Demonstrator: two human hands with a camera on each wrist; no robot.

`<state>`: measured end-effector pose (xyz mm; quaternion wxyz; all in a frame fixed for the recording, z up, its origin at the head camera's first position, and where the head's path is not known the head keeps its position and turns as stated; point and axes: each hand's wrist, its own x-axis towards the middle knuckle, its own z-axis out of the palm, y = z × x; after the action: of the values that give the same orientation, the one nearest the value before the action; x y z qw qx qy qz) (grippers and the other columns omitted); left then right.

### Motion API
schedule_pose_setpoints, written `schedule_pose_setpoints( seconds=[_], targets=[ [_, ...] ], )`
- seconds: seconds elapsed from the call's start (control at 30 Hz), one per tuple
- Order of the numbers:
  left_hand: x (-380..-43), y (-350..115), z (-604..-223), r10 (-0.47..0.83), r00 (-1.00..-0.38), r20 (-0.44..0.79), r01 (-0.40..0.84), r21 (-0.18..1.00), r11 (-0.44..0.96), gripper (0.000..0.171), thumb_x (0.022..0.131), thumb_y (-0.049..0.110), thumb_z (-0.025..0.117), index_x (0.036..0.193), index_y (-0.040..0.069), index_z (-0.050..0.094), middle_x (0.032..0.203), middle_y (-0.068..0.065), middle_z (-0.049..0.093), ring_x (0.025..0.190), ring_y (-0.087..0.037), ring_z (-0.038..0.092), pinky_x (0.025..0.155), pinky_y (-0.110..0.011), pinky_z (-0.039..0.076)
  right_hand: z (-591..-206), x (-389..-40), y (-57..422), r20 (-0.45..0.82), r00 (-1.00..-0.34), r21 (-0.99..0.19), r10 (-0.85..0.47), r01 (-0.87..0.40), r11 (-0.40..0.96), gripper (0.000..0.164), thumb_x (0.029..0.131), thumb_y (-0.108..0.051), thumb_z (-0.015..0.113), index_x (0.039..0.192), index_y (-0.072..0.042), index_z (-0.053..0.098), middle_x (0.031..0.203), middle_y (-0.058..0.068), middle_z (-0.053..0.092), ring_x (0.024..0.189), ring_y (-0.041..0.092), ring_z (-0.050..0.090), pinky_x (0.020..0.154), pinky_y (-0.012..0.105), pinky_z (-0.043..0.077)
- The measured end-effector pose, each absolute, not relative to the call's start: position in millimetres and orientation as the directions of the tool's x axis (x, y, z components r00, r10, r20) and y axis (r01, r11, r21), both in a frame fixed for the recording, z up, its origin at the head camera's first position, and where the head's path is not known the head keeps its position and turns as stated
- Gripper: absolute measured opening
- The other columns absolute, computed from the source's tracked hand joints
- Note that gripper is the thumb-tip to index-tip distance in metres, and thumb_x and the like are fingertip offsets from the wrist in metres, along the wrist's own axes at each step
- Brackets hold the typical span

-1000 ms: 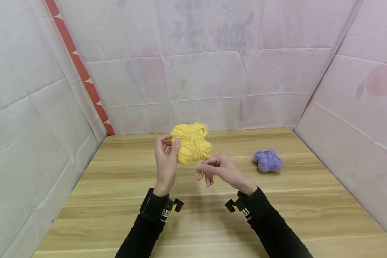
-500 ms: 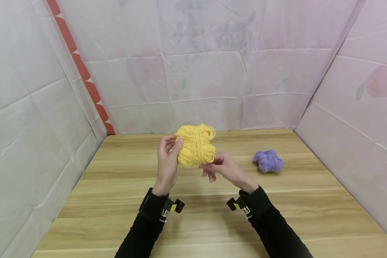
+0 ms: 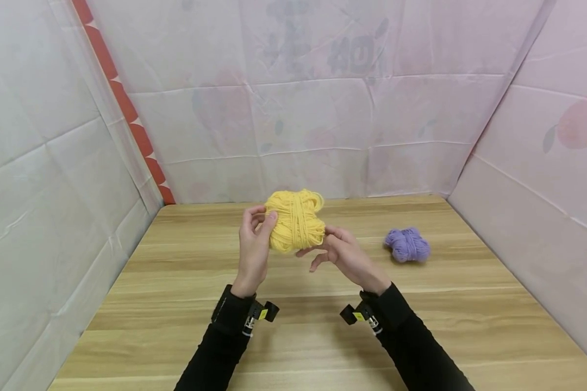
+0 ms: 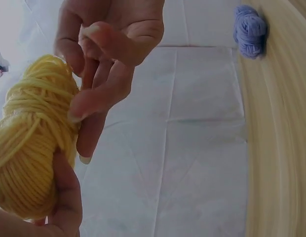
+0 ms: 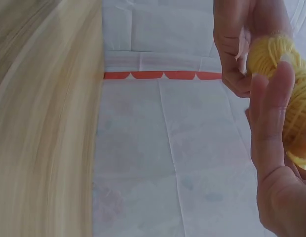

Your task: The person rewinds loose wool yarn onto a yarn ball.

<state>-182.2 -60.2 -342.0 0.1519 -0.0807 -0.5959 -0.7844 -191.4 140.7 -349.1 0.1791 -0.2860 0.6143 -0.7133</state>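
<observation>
A skein of yellow yarn (image 3: pixel 295 221), wound round its middle, is held up above the table. My left hand (image 3: pixel 253 247) grips its left end, thumb in front and fingers behind. At the lower right corner of the skein is my right hand (image 3: pixel 351 259), its fingers loosely spread and partly hidden by the yarn. In the left wrist view, the right hand (image 4: pixel 111 54) has bent fingers against or very near the yellow yarn (image 4: pixel 32 133); exact contact is hard to tell. The right wrist view shows extended fingers (image 5: pixel 272 113) overlapping the skein.
A smaller skein of purple yarn (image 3: pixel 407 244) lies on the wooden table (image 3: pixel 176 304), to the right of both hands. Pale printed sheets (image 3: pixel 313 119) stand as walls behind and on both sides. A red strip (image 3: pixel 122 103) runs down the left back corner.
Over the second, the yellow skein has shifted slightly right and down in my left hand. The right hand's pinched-together fingers have spread apart at the skein's edge. The purple skein stays put.
</observation>
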Motion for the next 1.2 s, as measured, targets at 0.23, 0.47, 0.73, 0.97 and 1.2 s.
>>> schedule_pose_setpoints(
  seconds=[0.23, 0.47, 0.73, 0.97, 1.2],
  targets=[
    [-187, -51, -347, -0.077, -0.959, 0.274, 0.283, 0.946, -0.156, 0.03, 0.096, 0.017, 0.057, 0.12, 0.005, 0.043, 0.102, -0.007, 0.048, 0.084, -0.016, 0.058, 0.068, -0.024, 0.051, -351, -191, 137, 0.189, -0.816, -0.975, -0.547, -0.091, -0.202, 0.051, 0.102, -0.023, 0.048, 0.146, -0.007, 0.03, 0.124, 0.007, 0.056, 0.1, 0.018, 0.062, 0.073, 0.04, 0.058],
    [-189, -53, -358, -0.005, -0.983, 0.186, 0.186, 0.983, -0.005, 0.04, 0.095, 0.026, 0.06, 0.126, 0.007, 0.045, 0.115, -0.012, 0.05, 0.096, -0.021, 0.055, 0.082, -0.034, 0.051, -364, -200, 147, 0.079, -0.911, -0.989, -0.404, -0.023, -0.143, 0.042, 0.101, -0.028, 0.051, 0.136, -0.009, 0.039, 0.108, 0.004, 0.062, 0.084, 0.014, 0.063, 0.07, 0.031, 0.057],
    [-198, -73, -372, -0.047, -0.957, 0.288, 0.287, 0.958, 0.015, 0.043, 0.092, 0.037, 0.063, 0.125, 0.013, 0.047, 0.115, -0.01, 0.051, 0.101, -0.023, 0.052, 0.089, -0.037, 0.046, -375, -210, 209, 0.018, -0.979, -0.999, -0.203, -0.008, -0.051, 0.047, 0.097, -0.036, 0.056, 0.133, -0.01, 0.043, 0.106, -0.003, 0.063, 0.089, 0.009, 0.064, 0.074, 0.035, 0.058],
    [-196, -79, -365, -0.055, -0.977, 0.205, 0.203, 0.978, 0.045, 0.036, 0.095, 0.02, 0.058, 0.127, 0.01, 0.045, 0.116, -0.013, 0.05, 0.103, -0.027, 0.05, 0.092, -0.042, 0.045, -393, -211, 271, -0.081, -0.996, -0.957, 0.023, 0.084, 0.279, 0.055, 0.093, -0.043, 0.06, 0.126, -0.003, 0.042, 0.094, -0.004, 0.057, 0.074, 0.006, 0.061, 0.069, 0.033, 0.059],
    [-244, -93, -436, -0.031, -0.96, 0.277, 0.276, 0.961, 0.034, 0.047, 0.094, 0.036, 0.061, 0.133, 0.018, 0.043, 0.12, -0.009, 0.048, 0.101, -0.024, 0.049, 0.085, -0.04, 0.047, -409, -197, 308, -0.245, -0.969, -0.853, 0.029, 0.23, 0.468, 0.053, 0.093, -0.041, 0.059, 0.12, 0.003, 0.045, 0.09, 0.001, 0.056, 0.073, 0.011, 0.06, 0.068, 0.036, 0.058]
  ],
)
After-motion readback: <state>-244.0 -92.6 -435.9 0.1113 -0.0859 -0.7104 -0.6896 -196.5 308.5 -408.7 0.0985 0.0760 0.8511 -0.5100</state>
